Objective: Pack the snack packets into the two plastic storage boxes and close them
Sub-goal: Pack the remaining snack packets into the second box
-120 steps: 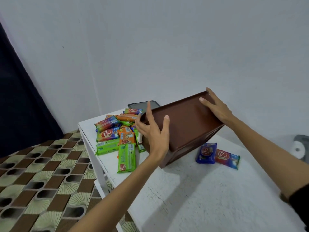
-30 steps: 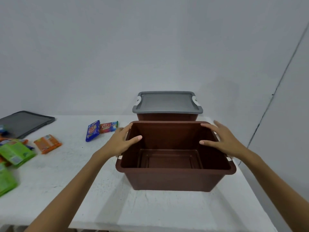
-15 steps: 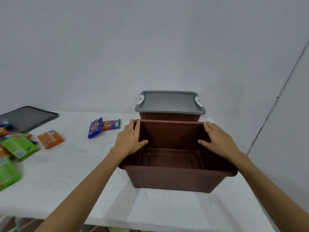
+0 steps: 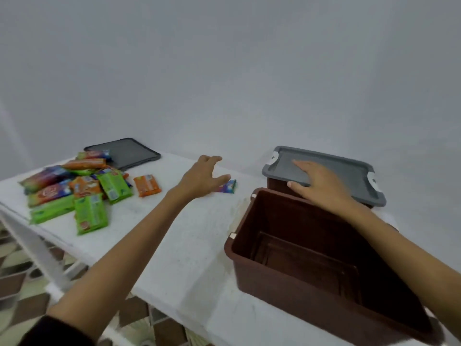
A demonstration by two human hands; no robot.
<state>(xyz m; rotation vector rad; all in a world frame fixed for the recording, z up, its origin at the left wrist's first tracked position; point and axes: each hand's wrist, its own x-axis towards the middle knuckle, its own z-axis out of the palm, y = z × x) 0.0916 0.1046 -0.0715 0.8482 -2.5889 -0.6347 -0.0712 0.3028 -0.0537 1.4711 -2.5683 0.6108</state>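
Note:
An empty brown storage box (image 4: 294, 290) stands open at the near right of the white table (image 4: 174, 245). Behind it sits a second brown box under a grey lid (image 4: 349, 171). My right hand (image 4: 316, 183) lies flat on that lid's near left part, fingers straight. My left hand (image 4: 202, 177) reaches out with spread fingers over a blue and red packet (image 4: 228, 187), mostly hiding it. A pile of green, orange and multicoloured snack packets (image 4: 82, 193) lies at the far left, with one orange packet (image 4: 147, 185) apart from it.
A loose dark grey lid (image 4: 124, 152) lies flat at the back left, behind the pile. The table's left edge runs close to the pile, and a patterned brown floor (image 4: 22, 275) shows below it. A plain wall stands right behind the table.
Both hands have left the open box's rim. My left hand moved left toward the blue and red packet, and my right hand moved back onto the grey lid. The camera view swung left.

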